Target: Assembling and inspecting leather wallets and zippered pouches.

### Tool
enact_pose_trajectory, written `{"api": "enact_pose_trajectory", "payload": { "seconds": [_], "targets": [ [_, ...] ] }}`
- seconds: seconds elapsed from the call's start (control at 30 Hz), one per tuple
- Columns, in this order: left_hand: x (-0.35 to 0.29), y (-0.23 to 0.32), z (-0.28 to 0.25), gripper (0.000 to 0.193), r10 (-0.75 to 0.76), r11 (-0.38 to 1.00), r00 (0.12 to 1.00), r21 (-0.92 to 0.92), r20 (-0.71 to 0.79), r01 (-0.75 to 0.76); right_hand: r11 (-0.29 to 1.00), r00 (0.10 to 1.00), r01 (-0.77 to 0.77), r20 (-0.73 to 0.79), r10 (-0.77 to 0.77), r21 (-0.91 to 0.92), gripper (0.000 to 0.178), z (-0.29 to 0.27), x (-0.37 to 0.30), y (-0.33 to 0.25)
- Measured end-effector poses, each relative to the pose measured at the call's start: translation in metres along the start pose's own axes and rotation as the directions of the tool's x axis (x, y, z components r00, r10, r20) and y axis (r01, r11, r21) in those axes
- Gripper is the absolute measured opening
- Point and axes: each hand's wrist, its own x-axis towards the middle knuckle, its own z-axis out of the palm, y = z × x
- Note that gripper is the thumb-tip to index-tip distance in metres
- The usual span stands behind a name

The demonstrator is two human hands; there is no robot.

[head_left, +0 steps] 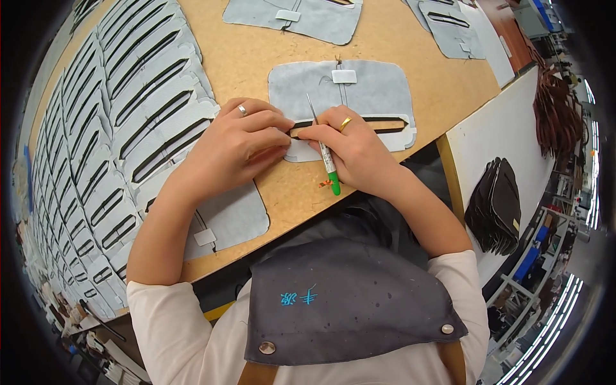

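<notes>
A grey rounded panel [378, 86] lies flat on the table before me, with a long black-edged slot [385, 122] near its closer side and a small white tag [344, 77] higher up. My left hand [240, 144], a ring on one finger, is closed with its fingertips pinching the slot's left end. My right hand [359, 147] holds a slim awl-like tool [328, 162] with a thin metal point facing away and a green end towards me. The right thumb and forefinger also press at the slot, close beside the left fingertips. What lies under the fingertips is hidden.
Overlapping rows of similar slotted grey panels [151, 83] cover the table's left side. Another panel [240, 215] lies under my left forearm, and more lie at the far edge [321, 22] and far right [452, 29]. Dark leather pieces [494, 205] are stacked on a white surface at right.
</notes>
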Motion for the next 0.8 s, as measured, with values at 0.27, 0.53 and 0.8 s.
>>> {"api": "enact_pose_trajectory", "payload": {
  "seconds": [0.27, 0.53, 0.8],
  "targets": [
    [-0.002, -0.006, 0.002, 0.023, 0.034, 0.999, 0.999, -0.032, -0.029, -0.035, 0.989, 0.991, -0.09, 0.114, 0.077, 0.121, 0.02, -0.002, 0.009, 0.004],
    [-0.002, -0.004, 0.004, 0.018, -0.025, 1.0, 0.999, -0.008, -0.022, 0.025, 0.997, 0.989, -0.016, 0.148, 0.004, 0.075, 0.023, -0.006, 0.008, 0.005],
    [-0.004, -0.003, 0.006, 0.014, -0.051, 0.998, 0.998, -0.049, -0.037, 0.049, 0.998, 0.978, 0.05, 0.202, -0.041, -0.039, 0.031, -0.012, 0.001, 0.007]
  ]
}}
